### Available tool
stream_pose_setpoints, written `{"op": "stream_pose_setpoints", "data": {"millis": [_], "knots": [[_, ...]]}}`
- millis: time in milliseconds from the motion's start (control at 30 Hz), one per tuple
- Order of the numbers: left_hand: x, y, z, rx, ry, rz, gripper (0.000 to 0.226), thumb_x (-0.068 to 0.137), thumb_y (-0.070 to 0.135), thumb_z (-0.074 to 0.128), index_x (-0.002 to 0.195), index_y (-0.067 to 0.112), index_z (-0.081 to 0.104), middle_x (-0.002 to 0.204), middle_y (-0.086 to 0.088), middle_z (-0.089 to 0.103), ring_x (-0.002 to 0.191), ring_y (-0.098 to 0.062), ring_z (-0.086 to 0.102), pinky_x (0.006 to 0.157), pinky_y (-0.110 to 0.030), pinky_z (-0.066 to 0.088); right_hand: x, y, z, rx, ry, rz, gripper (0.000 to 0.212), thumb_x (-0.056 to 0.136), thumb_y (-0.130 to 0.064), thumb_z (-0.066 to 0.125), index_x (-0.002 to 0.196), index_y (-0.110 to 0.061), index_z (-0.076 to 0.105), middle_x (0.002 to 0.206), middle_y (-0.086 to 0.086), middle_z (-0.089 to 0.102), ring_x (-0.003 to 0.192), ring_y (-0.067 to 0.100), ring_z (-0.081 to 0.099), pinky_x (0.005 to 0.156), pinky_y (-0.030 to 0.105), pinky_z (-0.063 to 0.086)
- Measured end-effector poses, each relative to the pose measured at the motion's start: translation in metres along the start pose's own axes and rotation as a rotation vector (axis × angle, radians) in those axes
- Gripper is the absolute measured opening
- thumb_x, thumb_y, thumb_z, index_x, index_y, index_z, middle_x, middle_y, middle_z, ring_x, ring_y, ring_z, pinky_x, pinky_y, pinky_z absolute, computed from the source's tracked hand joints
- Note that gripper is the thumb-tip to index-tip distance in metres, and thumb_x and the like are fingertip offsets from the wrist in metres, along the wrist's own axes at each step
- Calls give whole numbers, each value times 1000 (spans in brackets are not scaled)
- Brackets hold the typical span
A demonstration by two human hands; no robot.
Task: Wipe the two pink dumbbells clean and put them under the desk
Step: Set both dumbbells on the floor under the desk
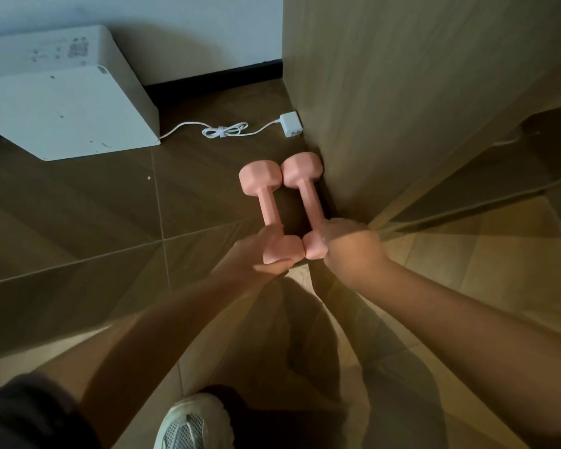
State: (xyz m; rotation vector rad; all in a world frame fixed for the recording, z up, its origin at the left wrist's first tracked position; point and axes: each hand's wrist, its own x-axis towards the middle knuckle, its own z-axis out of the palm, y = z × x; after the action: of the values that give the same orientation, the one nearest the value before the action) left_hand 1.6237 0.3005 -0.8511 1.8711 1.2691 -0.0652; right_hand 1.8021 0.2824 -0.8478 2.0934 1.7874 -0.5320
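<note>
Noted white shoe [195, 422] nearest lens, at bottom edge of view, planted on wood-pattern floor [78, 222]. Found both arms stretched forward and low. Left hand [256, 254] curled round near head of left pink dumbbell [269, 205], fingers showing above and below it. Right hand [350, 244] wrapped over near end of right pink dumbbell [305, 196], fingers hidden behind knuckles. Logged both dumbbells flat on floor, parallel, heads touching at far and near ends, far head of right one against foot of wooden desk panel [418, 108]. Saw no cloth anywhere in view. Judged step in hand as final placement, wiping presumably done, though not verifiable from surfaces here. Could not tell whether present spot sits beneath desk top or merely beside panel. Next move, by estimate: nudge pair snug along panel, check position truly under desk, then uncurl both grips and draw back. Also recorded beyond dumbbells: white charger [290, 124] just beside panel corner, bundled cable [224, 131] trailing from it, scuffed white box [62, 102] by far wall
</note>
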Motion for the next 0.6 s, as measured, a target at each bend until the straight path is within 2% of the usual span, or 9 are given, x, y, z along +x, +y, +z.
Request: {"op": "stream_pose_setpoints", "data": {"millis": [67,167,267,367,500,600], "knots": [[0,5,3,11,26,-2,62,90,31,67,145,25,39,139,-4,55,121,-19,56,91,-28,45,-14,7,-4,-26,-3,-12,26,95,-7,58,121,-10,57,107,6,60,93,24,65,82,37,56],[4,13,8,26,47,-54,55,93,27,64,144,24,43,140,-6,55,127,-23,53,101,-33,42,-31,14,-6,-65,101,-61,26,97,-5,54,123,-5,57,122,9,56,103,26,64,89,35,54],[9,14,11,16,61,-76,51,94,27,62,142,25,46,138,-5,57,125,-23,55,102,-33,42,-37,12,-6,-84,160,-62,27,98,-6,51,125,-4,56,123,8,56,102,27,66,86,33,53],[10,10,12,3,63,-68,47,94,29,63,139,27,49,133,-3,60,119,-21,57,95,-28,42,-41,11,-6,-99,176,-44,28,99,-6,50,127,-4,55,121,8,56,100,27,68,83,32,54],[13,10,13,28,62,-90,45,94,25,62,138,30,49,131,-1,61,114,-21,60,89,-25,42,-37,9,-13,-158,105,-58,29,97,-6,55,126,-6,55,122,9,56,104,26,65,86,34,52],[14,12,12,85,43,-131,48,94,26,62,140,30,46,133,-1,60,116,-22,59,92,-28,43,-39,11,-25,-191,57,-85,31,95,-5,57,126,-7,53,120,8,57,106,26,62,85,34,50]]}}
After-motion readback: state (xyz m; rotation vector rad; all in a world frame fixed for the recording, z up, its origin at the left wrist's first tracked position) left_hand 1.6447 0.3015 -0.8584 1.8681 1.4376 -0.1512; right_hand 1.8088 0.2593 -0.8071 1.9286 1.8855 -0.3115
